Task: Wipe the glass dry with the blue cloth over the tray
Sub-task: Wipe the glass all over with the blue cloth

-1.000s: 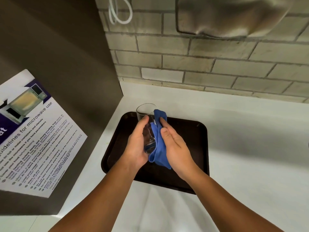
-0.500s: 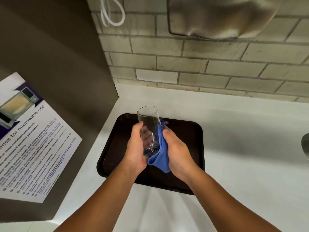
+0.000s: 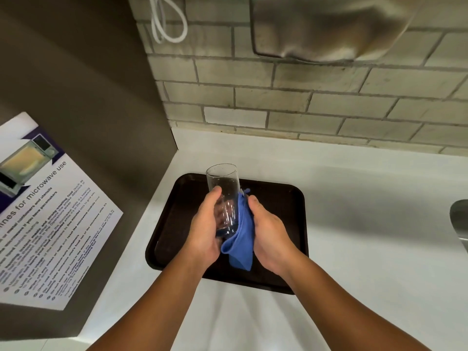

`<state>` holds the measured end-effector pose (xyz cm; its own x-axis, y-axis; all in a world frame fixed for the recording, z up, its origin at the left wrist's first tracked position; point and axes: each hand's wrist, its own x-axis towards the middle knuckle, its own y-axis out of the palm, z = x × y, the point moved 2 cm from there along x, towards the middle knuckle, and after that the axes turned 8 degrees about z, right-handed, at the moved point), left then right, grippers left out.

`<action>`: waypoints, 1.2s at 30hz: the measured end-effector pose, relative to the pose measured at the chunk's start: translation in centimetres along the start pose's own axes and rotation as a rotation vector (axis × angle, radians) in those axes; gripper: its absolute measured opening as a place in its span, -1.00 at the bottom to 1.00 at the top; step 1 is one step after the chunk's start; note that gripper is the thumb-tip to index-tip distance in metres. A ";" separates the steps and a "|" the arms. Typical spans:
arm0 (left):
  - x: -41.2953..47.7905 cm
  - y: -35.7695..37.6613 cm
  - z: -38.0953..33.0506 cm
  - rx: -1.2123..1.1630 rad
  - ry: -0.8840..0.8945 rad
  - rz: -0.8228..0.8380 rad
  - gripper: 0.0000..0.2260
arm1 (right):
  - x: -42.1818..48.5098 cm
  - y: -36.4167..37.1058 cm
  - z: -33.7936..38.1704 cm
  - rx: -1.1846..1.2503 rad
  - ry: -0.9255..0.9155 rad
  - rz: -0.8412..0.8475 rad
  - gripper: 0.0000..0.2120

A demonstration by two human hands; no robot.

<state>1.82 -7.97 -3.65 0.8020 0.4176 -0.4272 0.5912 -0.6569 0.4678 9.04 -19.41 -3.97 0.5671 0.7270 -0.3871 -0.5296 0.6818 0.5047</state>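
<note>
A clear drinking glass [image 3: 222,183] is held above the dark brown tray [image 3: 174,219], its open mouth tilted away from me. My left hand [image 3: 205,229] wraps the glass's lower half from the left. My right hand [image 3: 269,236] presses the blue cloth [image 3: 243,239] against the glass's right side and base. The cloth hangs down between both palms, and the bottom of the glass is hidden by it.
The tray lies on a white counter [image 3: 367,224] in a corner. A brown side panel [image 3: 88,110] with a microwave guidelines poster [image 3: 48,224] stands to the left. A brick wall [image 3: 304,105] is behind, with a white cord [image 3: 167,21]. A metal fixture [image 3: 459,221] shows at the right edge.
The cloth has slid down from near the rim to the glass's lower part, leaving the upper glass bare. Both hands stay over the tray.
</note>
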 end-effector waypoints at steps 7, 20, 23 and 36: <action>-1.2 0.1 0.4 0.158 0.070 0.059 -0.41 | 0.3 0.0 0.9 -0.015 -0.076 -0.011 -0.54; -1.6 0.8 0.7 0.177 0.021 -0.025 -0.34 | -0.6 1.0 1.1 -0.324 -0.180 0.109 -0.56; -1.7 0.7 0.4 0.152 0.030 0.002 -0.24 | -1.3 1.5 1.0 -0.469 -0.211 0.100 -0.51; -2.4 -0.1 0.1 0.060 0.012 -0.013 -0.27 | -0.8 2.5 1.4 -0.479 -0.207 0.155 -0.57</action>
<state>-0.20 -8.99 -2.73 0.7956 0.4332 -0.4236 0.5955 -0.6877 0.4152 8.11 -18.39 -1.29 0.5466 0.8235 -0.1517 -0.8174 0.5641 0.1171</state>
